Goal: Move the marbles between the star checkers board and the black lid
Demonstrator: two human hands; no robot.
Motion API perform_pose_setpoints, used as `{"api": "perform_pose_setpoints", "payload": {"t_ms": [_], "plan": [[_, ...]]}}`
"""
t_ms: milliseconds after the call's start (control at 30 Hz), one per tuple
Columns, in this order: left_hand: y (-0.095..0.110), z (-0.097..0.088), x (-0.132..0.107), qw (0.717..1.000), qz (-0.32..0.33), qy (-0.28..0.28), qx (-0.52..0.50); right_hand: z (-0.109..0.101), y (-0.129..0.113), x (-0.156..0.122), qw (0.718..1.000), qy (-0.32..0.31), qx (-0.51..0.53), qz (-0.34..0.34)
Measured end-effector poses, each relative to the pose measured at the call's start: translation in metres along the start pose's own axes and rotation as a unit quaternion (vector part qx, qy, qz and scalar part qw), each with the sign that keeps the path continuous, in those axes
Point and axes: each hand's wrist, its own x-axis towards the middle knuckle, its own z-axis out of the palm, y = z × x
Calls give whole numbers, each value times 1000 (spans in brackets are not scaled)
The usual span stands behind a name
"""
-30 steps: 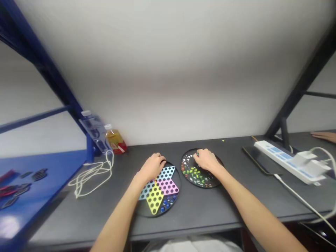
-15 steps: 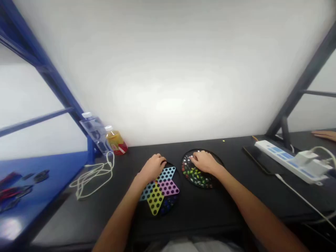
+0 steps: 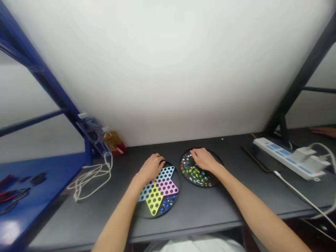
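My right hand has edged slightly farther up the round marble tray, its fingers curled down; I cannot tell whether they pinch anything. My left hand stays cupped at the far edge of the Chinese checkers board, also unclear. Open desk lies rightward, before the power strip.

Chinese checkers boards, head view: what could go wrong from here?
The right hand lies over the loose coloured marbles on the round black tray; a slip could scatter them. The left hand is at the rim of the round black board with a pastel star, whose near edge sits close to the front of the dark grey table, so a nudge might push it off or spill its blue marbles.
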Motion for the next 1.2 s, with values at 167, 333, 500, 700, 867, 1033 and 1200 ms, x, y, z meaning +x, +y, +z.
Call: {"api": "perform_pose_setpoints", "payload": {"t_ms": [167, 333, 500, 700, 867, 1033, 1200], "plan": [[2, 0, 1, 1000, -10, -2, -12, -1, 2, 1, 1000, 4, 20, -3], [-4, -12, -1, 998, 0, -23, -60, 0, 3, 1, 1000, 0, 9, 7], [-22, -23, -3, 994, 5, -56, -98, 0, 3, 0, 1000, -17, -12, 17], [-22, -16, 0, 997, -15, -21, -71, -5, -1, -1, 999, -10, -28, 20], [-24, -15, -1, 999, -38, -12, -34, -12, -15, -5, 1000, 12, -23, 9], [-38, -21, -12, 994, -96, -3, 43, -10, -37, -15, 996, 47, 41, -68], [-36, -24, -16, 994, -98, 31, 49, -3, -57, -27, 982, 3, 124, -141]]}}
